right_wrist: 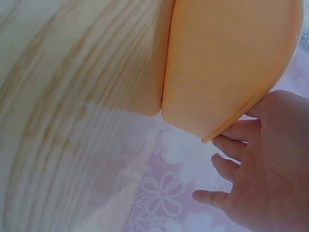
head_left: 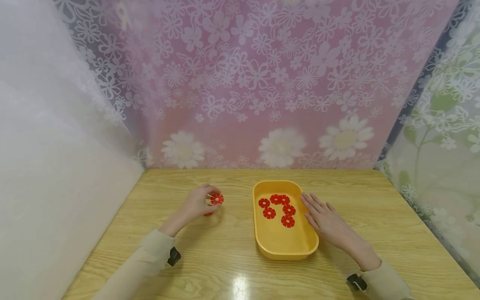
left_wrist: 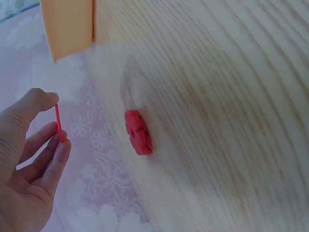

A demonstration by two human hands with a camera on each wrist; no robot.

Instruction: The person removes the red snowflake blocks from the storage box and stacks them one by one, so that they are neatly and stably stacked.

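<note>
My left hand [head_left: 196, 203] pinches a red flower-shaped disc [head_left: 217, 198] with slotted edges between thumb and fingertips, left of the yellow tray [head_left: 288, 253]. The left wrist view shows that disc edge-on, held above the wooden table. Under this hand, a small stack of red discs [left_wrist: 138, 133] sits on the tabletop, partly hidden by the fingers in the head view. My right hand [head_left: 329, 220] rests with extended fingers against the tray's right rim. Inside the tray, several red discs [head_left: 287, 221] lie in a loose arc toward the far half.
The wooden table [head_left: 225, 266] ends at a pink flowered curtain [head_left: 232, 104] at the back. A white sheet [head_left: 56, 146] hangs on the left, and a pale flowered cloth [head_left: 438, 166] on the right.
</note>
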